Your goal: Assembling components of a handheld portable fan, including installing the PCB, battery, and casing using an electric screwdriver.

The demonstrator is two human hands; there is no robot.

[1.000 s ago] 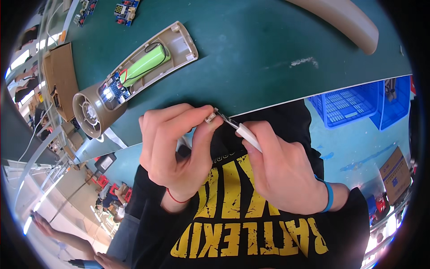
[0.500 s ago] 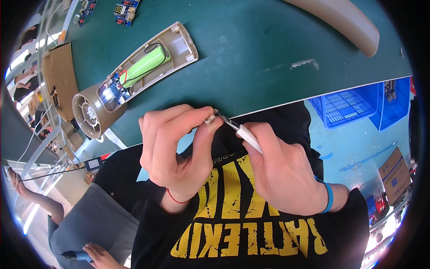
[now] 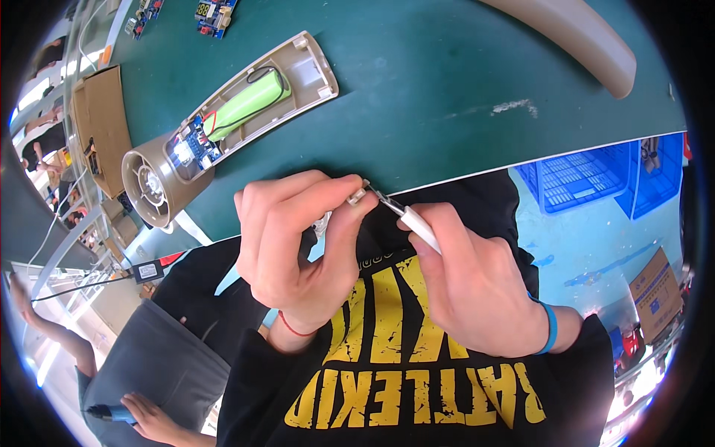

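Between the thumb and forefinger of my left hand (image 3: 302, 242) is a small beige plastic piece (image 3: 357, 197). My right hand (image 3: 477, 287) is closed round a white-handled utility knife (image 3: 419, 228), its metal tip (image 3: 385, 199) close against that piece; whether it touches is too small to tell. Both hands are just off the table's near edge. Beyond my left hand lies an opened beige handheld fan housing (image 3: 316, 74), its round end (image 3: 153, 186) toward the left. Inside it are a green battery (image 3: 248, 104) and a blue circuit board (image 3: 196, 141) with a bright light.
On the green table (image 3: 417, 89) lie a curved beige shell (image 3: 573, 41) and blue circuit boards (image 3: 214, 16). A cardboard box (image 3: 104, 127) stands at the left. Blue crates (image 3: 581, 179) sit below the right edge. A co-worker in grey (image 3: 160, 365) holds a blue-and-black tool (image 3: 110, 413).
Both hands, still gripping the piece and the knife, shift very slightly right in the picture. At lower left, the co-worker's arms and tool have moved a little.
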